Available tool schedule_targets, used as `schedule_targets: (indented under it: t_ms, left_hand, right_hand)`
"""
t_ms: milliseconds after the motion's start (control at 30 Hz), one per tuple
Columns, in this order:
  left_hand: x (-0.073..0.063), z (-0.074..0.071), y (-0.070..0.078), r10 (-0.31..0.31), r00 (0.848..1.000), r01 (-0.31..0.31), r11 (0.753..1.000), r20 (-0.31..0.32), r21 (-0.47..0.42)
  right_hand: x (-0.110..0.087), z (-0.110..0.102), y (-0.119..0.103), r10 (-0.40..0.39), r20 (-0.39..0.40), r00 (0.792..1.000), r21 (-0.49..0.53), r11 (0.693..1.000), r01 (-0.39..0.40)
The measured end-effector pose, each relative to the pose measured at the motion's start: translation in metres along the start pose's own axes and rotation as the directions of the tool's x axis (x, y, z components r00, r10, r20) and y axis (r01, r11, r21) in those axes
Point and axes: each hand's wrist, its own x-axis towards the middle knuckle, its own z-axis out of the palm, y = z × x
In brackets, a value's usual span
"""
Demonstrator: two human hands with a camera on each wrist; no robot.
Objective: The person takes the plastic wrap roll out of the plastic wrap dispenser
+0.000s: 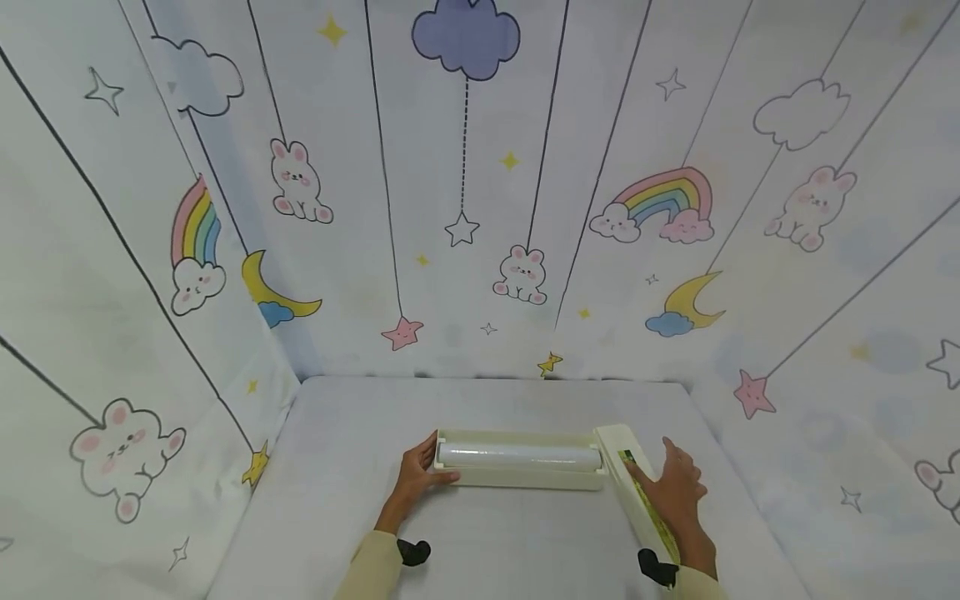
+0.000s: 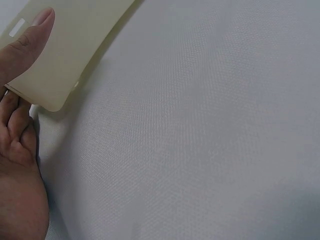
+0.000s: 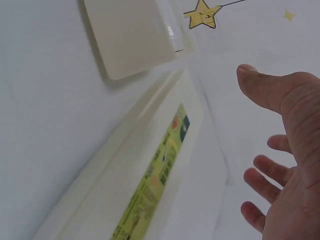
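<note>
A cream plastic wrap dispenser box (image 1: 525,481) lies lengthwise on the white surface with its top off. Inside it sits a shiny roll of cling film (image 1: 517,456). My left hand (image 1: 415,473) grips the box's left end, thumb along the front wall and the other fingers behind and under the end. The long cream lid (image 1: 611,437) lies slanted at the box's right end; a yellow-green printed label (image 3: 155,180) runs along it. Over the lid's right side is my right hand (image 1: 678,487), fingers spread and holding nothing. In the right wrist view it appears apart from the lid.
White cloth (image 1: 337,433) covers the table. Cloth walls (image 1: 465,350) printed with rabbits, stars and rainbows rise at the back and both sides. Black straps show at both wrists, beside the cream sleeves (image 1: 372,567).
</note>
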Motion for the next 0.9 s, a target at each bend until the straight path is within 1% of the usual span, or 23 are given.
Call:
schedule_targets:
  t_ms: [100,200,267,300,433,467,600,700,767,900]
  left_hand:
    - [-0.001,-0.003,-0.002,0.046,0.999,-0.046,0.999,0.005,0.023]
    - [-0.001,-0.005,-0.007,0.086,0.996,-0.086,0.996,0.009,0.037]
    - [0.0,-0.007,-0.01,0.086,0.996,-0.086,0.996,0.006,0.032]
    - [0.001,-0.007,-0.012,0.095,0.995,-0.095,0.995,0.008,0.036]
    - [0.002,-0.009,-0.017,0.095,0.995,-0.096,0.995,0.006,0.029]
    - [0.002,-0.01,-0.017,0.107,0.994,-0.107,0.994,0.008,0.032]
    - [0.004,-0.01,-0.018,0.112,0.994,-0.112,0.994,0.009,0.018]
    - [0.005,-0.009,-0.019,0.079,0.997,-0.079,0.997,0.007,-0.015]
    - [0.006,-0.007,-0.019,0.047,0.999,-0.047,0.998,0.001,-0.032]
    - [0.005,-0.004,-0.014,0.043,0.999,-0.043,0.999,0.012,-0.004]
  right_hand:
    - [0.007,0.002,-0.003,-0.075,-0.034,0.997,0.015,0.997,0.076]
    - [0.015,0.0,-0.014,-0.131,-0.045,0.99,0.049,0.99,0.133]
    - [0.02,-0.001,-0.023,-0.178,-0.064,0.982,0.059,0.982,0.182]
    - [0.022,-0.003,-0.029,-0.198,-0.069,0.978,0.072,0.977,0.203]
    - [0.033,-0.002,-0.046,-0.286,-0.084,0.955,0.075,0.953,0.292]
    - [0.036,-0.002,-0.05,-0.302,-0.079,0.95,0.078,0.948,0.308]
    - [0.046,0.0,-0.062,-0.365,-0.06,0.929,0.099,0.924,0.37]
    - [0.051,0.0,-0.07,-0.411,-0.035,0.911,0.137,0.901,0.412]
    - [0.053,0.0,-0.074,-0.438,0.001,0.899,0.159,0.888,0.432]
    - [0.057,0.005,-0.077,-0.481,0.104,0.87,0.168,0.871,0.462]
